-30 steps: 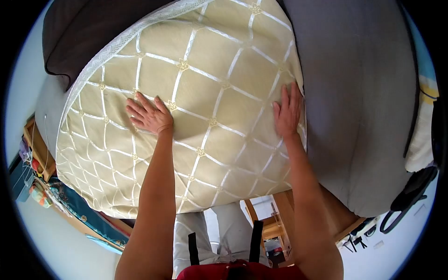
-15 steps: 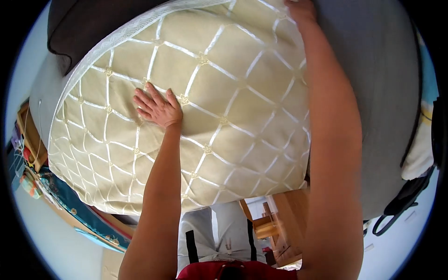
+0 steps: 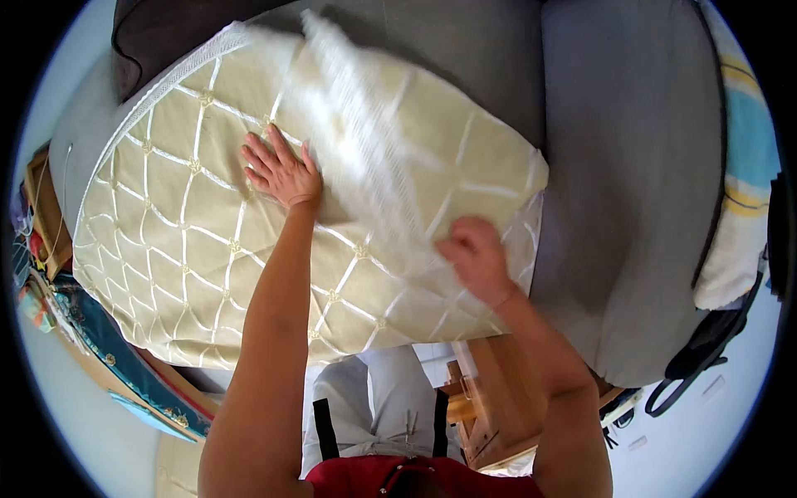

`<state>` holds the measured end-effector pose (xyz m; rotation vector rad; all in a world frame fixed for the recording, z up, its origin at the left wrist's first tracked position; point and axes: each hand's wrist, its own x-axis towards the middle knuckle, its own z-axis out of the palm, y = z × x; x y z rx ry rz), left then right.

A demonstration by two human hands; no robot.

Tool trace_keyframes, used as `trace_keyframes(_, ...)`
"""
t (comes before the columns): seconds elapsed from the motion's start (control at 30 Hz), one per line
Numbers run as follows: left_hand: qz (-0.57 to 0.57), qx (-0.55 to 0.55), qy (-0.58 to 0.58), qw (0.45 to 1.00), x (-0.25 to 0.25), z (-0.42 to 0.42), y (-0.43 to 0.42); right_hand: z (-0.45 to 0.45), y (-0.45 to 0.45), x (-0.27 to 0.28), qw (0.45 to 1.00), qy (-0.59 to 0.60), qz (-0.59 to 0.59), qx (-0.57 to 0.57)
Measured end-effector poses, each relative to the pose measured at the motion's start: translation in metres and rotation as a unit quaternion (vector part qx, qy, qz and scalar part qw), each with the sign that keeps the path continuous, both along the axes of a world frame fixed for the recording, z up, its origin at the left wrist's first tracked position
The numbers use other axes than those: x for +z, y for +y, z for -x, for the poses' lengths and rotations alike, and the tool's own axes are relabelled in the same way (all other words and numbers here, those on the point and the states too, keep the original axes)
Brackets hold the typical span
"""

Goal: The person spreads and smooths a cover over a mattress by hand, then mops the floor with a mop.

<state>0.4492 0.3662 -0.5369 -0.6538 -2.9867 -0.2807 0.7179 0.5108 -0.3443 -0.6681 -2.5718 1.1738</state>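
Observation:
A cream cloth cover [image 3: 170, 249] with a white lattice pattern and a lace edge lies over a grey sofa seat. My left hand [image 3: 285, 176] rests flat on the cover left of its middle, fingers spread. A flap [image 3: 398, 108] of the same cover is folded over, its lace border running down toward my right hand [image 3: 480, 259]. The fingers of my right hand are closed on the cover's corner, near the front right. Motion blurs this hand and the lace beside it.
A grey sofa section [image 3: 623, 183] stands on the right, with a striped towel [image 3: 747, 166] over its far side. A dark cushion [image 3: 191, 33] is at the upper left. Wooden furniture [image 3: 506, 390] stands below, near my legs. A teal cloth [image 3: 124, 357] lies at the lower left.
My right hand has come from the far right corner down toward me, folding the cover's right part over and baring grey sofa. My left hand stays flat on the cover.

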Motion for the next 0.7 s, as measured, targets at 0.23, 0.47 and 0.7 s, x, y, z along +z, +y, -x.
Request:
trace_keyframes(0.23,0.111,-0.163,-0.081,0.977,-0.007,0.009,-0.045,-0.041,-0.062,-0.001,0.991,-0.127,0.013,0.050)
trace_keyframes(0.47,0.155,-0.304,-0.253,0.905,0.026,0.023,-0.076,-0.016,0.012,0.008,0.976,-0.197,0.063,0.062)
trace_keyframes(0.7,-0.149,-0.191,-0.035,0.970,0.102,0.024,-0.001,0.061,0.248,0.008,0.918,-0.106,-0.224,-0.309)
